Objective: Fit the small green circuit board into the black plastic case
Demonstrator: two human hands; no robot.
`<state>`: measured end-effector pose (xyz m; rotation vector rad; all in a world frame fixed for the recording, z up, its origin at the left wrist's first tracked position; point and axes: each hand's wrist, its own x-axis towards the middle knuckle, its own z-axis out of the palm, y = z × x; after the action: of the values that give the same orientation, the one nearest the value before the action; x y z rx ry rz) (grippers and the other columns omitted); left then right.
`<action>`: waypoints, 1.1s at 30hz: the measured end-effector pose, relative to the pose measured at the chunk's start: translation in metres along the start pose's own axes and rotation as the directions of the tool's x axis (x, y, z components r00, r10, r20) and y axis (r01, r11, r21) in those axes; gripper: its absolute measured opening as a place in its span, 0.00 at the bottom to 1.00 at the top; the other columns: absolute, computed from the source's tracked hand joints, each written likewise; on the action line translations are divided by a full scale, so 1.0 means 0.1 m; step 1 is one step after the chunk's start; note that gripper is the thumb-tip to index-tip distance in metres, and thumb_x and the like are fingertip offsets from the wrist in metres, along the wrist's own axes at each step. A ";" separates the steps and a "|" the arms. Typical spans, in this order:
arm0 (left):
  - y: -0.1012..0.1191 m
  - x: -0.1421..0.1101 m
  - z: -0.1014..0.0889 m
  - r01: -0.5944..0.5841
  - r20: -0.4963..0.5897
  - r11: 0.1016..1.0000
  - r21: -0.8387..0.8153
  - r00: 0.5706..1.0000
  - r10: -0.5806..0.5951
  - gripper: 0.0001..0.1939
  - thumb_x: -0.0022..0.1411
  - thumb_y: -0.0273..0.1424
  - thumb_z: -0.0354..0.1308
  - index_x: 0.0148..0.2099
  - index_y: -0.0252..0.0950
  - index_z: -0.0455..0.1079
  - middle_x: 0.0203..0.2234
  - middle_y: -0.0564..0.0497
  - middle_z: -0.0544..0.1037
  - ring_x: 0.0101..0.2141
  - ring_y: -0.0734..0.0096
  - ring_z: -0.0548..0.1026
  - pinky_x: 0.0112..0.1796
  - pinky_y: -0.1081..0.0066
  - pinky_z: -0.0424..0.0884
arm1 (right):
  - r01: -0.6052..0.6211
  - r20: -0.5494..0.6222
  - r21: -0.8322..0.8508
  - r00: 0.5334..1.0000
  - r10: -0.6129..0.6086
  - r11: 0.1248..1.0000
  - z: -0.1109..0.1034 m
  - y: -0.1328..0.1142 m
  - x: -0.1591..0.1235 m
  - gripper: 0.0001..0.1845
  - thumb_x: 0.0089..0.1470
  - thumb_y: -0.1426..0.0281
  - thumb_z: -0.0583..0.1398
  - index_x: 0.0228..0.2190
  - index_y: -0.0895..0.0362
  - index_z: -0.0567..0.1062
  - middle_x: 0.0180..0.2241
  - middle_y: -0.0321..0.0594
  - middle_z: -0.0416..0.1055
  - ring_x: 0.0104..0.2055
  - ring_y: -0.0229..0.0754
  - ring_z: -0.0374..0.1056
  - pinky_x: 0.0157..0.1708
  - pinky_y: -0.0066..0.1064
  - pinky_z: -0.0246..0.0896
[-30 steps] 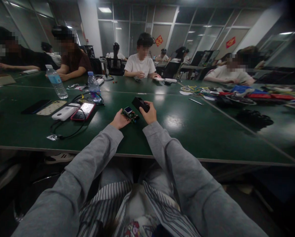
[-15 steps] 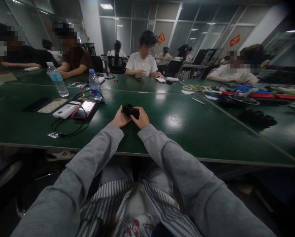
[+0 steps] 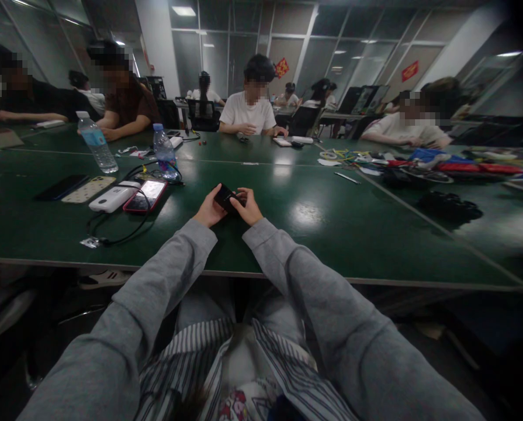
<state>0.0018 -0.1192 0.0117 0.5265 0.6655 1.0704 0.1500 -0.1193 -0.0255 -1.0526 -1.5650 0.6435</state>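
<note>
Between my two hands, just above the green table (image 3: 270,245), is a small black box-like object (image 3: 226,199); its exact kind I cannot make out. My left hand (image 3: 210,209) wraps round its left side, thumb along the near edge. On the other side my right hand (image 3: 249,207) grips its right end, thumb on top and fingers behind. Part of the object is hidden by the fingers.
To the left lie a red-cased phone (image 3: 145,196), a white power bank (image 3: 112,197) with a black cable, and a patterned phone (image 3: 89,190). Two water bottles (image 3: 97,143) stand behind. At right are a pen (image 3: 347,178) and a black bundle (image 3: 449,207). People sit across the table.
The black object has turned in my hands and shows a flatter, smoother face now. My right fingers have shifted on its right end. The whole view has moved slightly.
</note>
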 end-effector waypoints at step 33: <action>-0.10 0.06 0.03 -0.247 0.056 0.944 0.220 0.969 0.240 0.28 0.45 0.19 0.70 0.50 0.34 0.72 0.33 0.52 0.79 0.33 0.79 0.75 0.39 0.76 0.68 | -0.397 0.040 0.487 0.900 0.434 0.778 -0.19 -0.11 0.14 0.28 0.37 0.63 0.72 0.39 0.55 0.69 0.31 0.35 0.73 0.33 0.41 0.73 0.40 0.37 0.71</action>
<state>0.0117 -0.1179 0.0059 0.8366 0.7138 1.2235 0.1649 -0.1146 -0.0050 -1.0200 -1.0152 1.2193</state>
